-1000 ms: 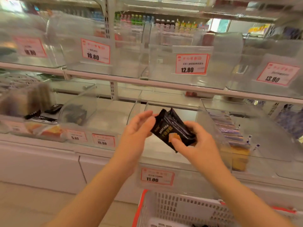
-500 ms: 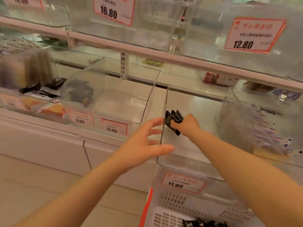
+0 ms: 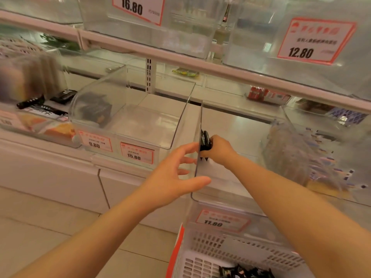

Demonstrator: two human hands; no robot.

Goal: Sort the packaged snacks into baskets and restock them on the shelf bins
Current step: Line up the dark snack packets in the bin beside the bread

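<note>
The right hand holds black snack packs tight inside the clear bin marked 11.80, and the left hand is spread open at its side wall

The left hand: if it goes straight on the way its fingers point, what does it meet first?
Probably the clear side wall of the bin labelled 11.80. The left hand points right and slightly forward, its fingertips very near that wall; contact cannot be judged. Behind the wall is the right hand holding black packets.
</note>
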